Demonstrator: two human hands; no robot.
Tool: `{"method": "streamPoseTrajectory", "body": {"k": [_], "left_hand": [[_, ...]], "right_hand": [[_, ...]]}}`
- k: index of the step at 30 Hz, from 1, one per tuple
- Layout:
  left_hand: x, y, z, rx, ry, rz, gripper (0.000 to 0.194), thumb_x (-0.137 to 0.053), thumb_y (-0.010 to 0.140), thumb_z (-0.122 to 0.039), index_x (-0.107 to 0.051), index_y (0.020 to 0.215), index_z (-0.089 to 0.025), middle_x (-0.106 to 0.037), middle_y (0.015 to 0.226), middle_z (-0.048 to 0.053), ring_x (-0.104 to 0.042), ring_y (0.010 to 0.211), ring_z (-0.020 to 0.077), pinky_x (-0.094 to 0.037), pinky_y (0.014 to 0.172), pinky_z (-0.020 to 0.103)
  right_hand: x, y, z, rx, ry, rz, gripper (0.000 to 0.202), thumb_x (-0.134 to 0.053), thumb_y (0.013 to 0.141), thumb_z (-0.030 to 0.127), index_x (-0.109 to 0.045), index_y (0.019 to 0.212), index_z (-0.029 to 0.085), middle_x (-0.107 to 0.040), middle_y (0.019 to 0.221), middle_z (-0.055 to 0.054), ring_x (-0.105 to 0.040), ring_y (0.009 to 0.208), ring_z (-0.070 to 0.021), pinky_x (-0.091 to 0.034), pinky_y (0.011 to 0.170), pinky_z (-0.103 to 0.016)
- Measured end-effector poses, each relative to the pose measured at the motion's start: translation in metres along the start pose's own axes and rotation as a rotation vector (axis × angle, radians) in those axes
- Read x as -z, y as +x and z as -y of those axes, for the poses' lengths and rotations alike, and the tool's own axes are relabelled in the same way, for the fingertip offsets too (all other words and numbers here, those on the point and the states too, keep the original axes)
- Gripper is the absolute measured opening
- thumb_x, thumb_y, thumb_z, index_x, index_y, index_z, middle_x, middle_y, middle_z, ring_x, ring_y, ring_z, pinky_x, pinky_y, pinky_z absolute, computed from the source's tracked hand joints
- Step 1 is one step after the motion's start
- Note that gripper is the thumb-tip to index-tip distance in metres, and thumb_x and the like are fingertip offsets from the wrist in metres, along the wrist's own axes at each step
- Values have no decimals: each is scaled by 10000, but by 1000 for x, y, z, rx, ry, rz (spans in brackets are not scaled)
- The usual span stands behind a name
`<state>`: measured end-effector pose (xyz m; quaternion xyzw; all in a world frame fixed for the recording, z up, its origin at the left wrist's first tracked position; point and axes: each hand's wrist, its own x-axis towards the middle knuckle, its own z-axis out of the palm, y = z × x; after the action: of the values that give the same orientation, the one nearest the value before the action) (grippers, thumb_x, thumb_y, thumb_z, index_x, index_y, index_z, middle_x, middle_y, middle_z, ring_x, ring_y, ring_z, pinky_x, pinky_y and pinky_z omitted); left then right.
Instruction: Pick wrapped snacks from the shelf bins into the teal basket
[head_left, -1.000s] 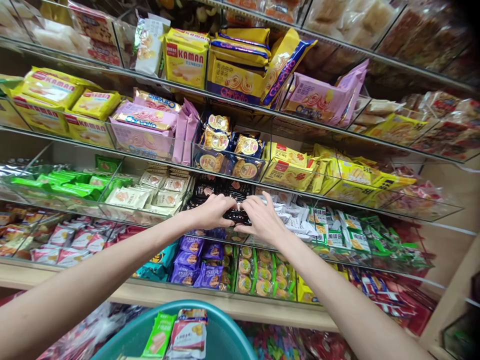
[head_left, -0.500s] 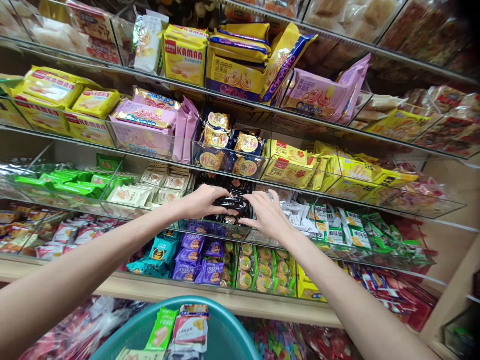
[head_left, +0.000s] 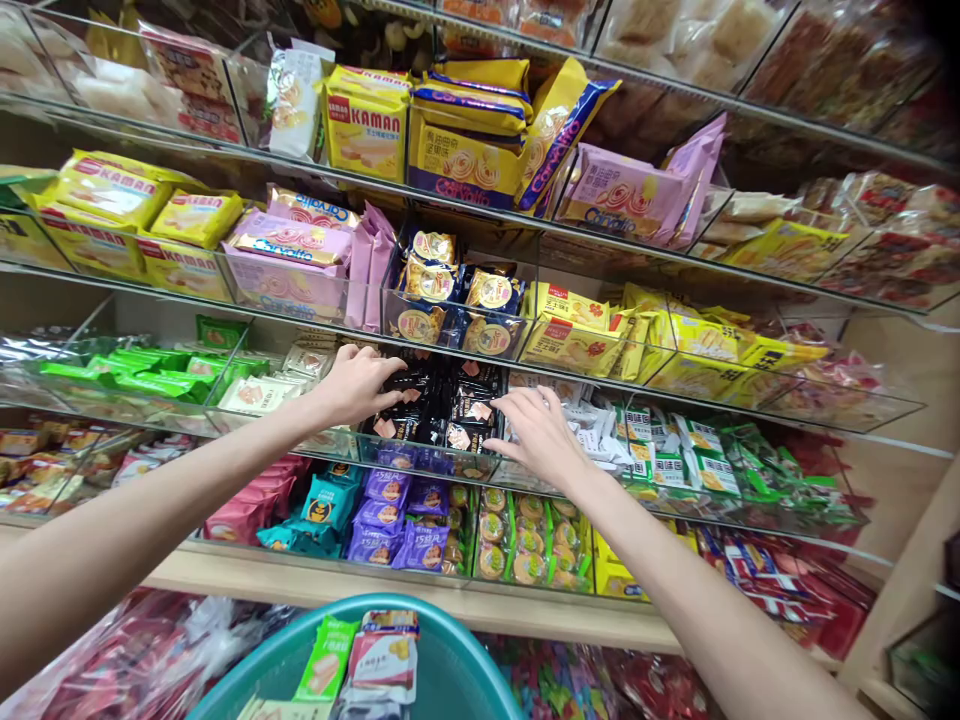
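Note:
Black snack packets (head_left: 471, 412) with pale pink pictures lie in two rows in a clear shelf compartment in the head view. At their left side my left hand (head_left: 358, 388) is open, its thumb and fingers apart and reaching over the left row. My right hand (head_left: 534, 430) is open at the right edge of the packets, fingertips close to or touching the right row; contact is hard to tell. Neither hand shows a packet in its grasp. Beneath the arms a teal plastic basket (head_left: 461, 665) holds a green packet (head_left: 327, 658) and a white-and-red packet (head_left: 382, 665), among others.
Cream packets (head_left: 259, 393) fill the compartment left of the black ones, and white packets (head_left: 600, 430) the one on the right. Clear dividers and a front lip (head_left: 442, 460) bound each compartment. A shelf of yellow biscuit packs (head_left: 574, 330) sits just above; purple packets (head_left: 386, 515) lie below.
My left hand has moved left and slightly up, away from the middle of the black packets, so both rows now show. My right hand has barely moved.

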<state>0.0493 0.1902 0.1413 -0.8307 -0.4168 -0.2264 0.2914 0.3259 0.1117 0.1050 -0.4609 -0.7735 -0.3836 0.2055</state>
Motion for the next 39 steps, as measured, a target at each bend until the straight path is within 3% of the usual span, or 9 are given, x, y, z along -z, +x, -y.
{"method": "streamPoseTrajectory", "body": {"k": [6, 18, 26, 32, 39], "left_hand": [[1, 14, -25, 48, 153, -45, 304, -459, 872, -384, -602, 970, -134, -661, 871, 171, -518, 964, 326, -299, 864, 437], [-7, 22, -37, 57, 152, -10, 269, -457, 891, -285, -574, 1044, -98, -652, 965, 200, -548, 965, 324, -322, 804, 404], [-12, 35, -22, 65, 70, 108, 254, -452, 870, -299, -560, 1045, -150, -676, 1006, 152, -597, 976, 302, -327, 853, 429], [-17, 44, -7, 62, -2, 226, 323, -469, 864, -333, -538, 1158, -218, -659, 1122, 104, -568, 1084, 280, -354, 903, 442], [-19, 47, -5, 14, 3, 287, 330, -483, 905, -289, -529, 1213, -179, -613, 1179, 94, -546, 1116, 258, -371, 973, 518]], "right_hand": [[7, -4, 3, 13, -8, -7, 426, -606, 806, 446, -526, 1130, 182, -628, 1135, -86, -488, 1147, -248, -253, 1034, -457], [4, -14, 1, 12, -24, 12, 393, -601, 816, 426, -542, 1111, 174, -632, 1128, -97, -488, 1137, -258, -245, 1025, -465], [1, -16, -2, 23, -30, -5, 370, -599, 820, 422, -548, 1087, 170, -643, 1106, -91, -500, 1130, -257, -246, 1022, -477], [2, -16, -1, 25, -35, -12, 364, -602, 818, 417, -550, 1081, 171, -644, 1107, -92, -501, 1133, -262, -246, 1020, -478], [4, -18, -2, 28, -34, -9, 368, -612, 814, 403, -549, 1090, 169, -642, 1116, -94, -496, 1148, -267, -252, 1023, -492]]}}
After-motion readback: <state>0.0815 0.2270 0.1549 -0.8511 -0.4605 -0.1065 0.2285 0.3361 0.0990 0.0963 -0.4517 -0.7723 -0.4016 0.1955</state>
